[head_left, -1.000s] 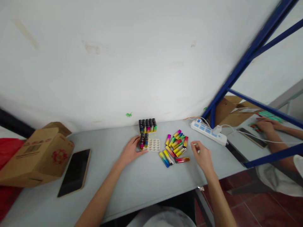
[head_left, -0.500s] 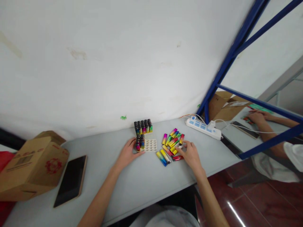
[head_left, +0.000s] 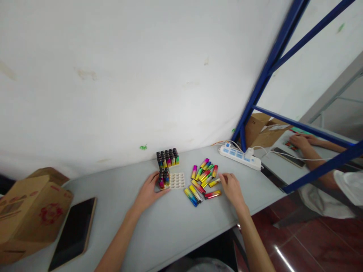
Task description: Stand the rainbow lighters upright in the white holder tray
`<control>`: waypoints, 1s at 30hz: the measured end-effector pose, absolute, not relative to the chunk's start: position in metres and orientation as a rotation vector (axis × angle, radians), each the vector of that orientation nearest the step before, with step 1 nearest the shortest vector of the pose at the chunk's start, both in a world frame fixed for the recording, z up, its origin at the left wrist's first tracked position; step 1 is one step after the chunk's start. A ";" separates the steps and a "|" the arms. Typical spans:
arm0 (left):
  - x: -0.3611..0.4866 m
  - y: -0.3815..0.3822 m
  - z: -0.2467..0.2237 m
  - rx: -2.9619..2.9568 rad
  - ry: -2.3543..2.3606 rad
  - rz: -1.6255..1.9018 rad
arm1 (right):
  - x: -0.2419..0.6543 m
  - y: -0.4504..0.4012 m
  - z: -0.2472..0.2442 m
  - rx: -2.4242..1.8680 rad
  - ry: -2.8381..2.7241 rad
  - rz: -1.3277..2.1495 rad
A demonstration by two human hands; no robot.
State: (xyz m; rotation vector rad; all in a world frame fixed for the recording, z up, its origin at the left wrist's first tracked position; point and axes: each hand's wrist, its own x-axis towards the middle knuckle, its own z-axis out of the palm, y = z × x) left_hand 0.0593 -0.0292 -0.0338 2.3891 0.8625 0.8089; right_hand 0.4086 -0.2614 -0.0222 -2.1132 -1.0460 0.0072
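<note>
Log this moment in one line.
left hand: at left end of white tray | right hand: at yellow piece | tray: partly filled with black-topped pieces

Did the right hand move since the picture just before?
Yes, a little: against the white power strip, the right hand has shifted right, covering less of the loose lighters.

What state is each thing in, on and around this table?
Front tray: partly filled, right-hand slots bare
Front lighters: upright
Rear lighters: upright, in rows
Loose pieces: lying down, scattered
Left grip: around the front tray's left end
Right grip: at a yellow piece's end, contact unclear
Tablet: flat, screen dark
Power strip: white plug inserted
Right box: open
</note>
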 end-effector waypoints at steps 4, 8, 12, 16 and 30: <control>0.060 -0.030 -0.032 2.397 0.875 0.787 | 0.407 -0.264 -0.018 -2.209 -1.035 -0.028; 0.060 -0.030 -0.032 2.393 0.864 0.805 | 0.395 -0.264 -0.017 -2.426 -1.062 -0.064; 0.060 -0.030 -0.033 2.401 0.856 0.801 | 0.388 -0.263 -0.019 -2.447 -0.999 -0.080; 0.061 -0.031 -0.030 2.403 0.857 0.805 | 0.390 -0.263 -0.012 -2.202 -0.908 0.043; 0.062 -0.038 -0.024 2.395 0.859 0.776 | 0.362 -0.231 0.039 -1.420 -0.708 0.565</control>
